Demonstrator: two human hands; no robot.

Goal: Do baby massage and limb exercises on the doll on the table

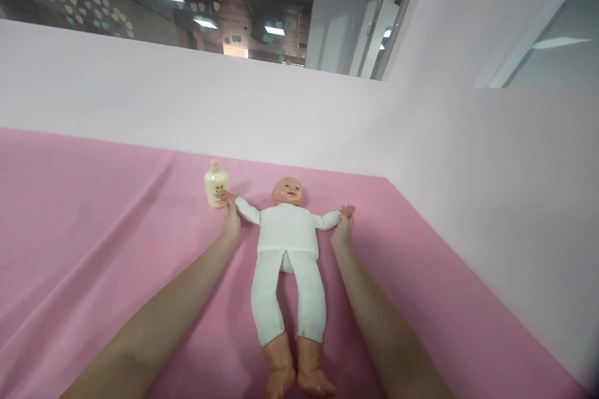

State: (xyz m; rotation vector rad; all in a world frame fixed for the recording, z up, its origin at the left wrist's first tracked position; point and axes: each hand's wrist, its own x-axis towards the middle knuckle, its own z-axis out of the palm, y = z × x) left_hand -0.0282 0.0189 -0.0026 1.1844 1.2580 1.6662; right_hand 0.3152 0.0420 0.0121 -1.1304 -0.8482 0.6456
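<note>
A baby doll (287,230) in a white top and white trousers lies on its back on a pink sheet (116,212), its head away from me and bare feet toward me. Both its arms are spread out sideways. My left hand (231,221) is closed around the doll's wrist on the left side. On the other side, my right hand (344,229) grips the opposite wrist, with the doll's fingers showing above mine. A cream pump bottle (215,184) stands upright just behind the doll's left-side hand, which overlaps it in view.
A white wall (187,100) rises behind the sheet, and another white wall (505,199) runs along the right. Above the back wall is a large window (178,12) with leaf-shaped stickers. Folds (88,268) crease the sheet on the left.
</note>
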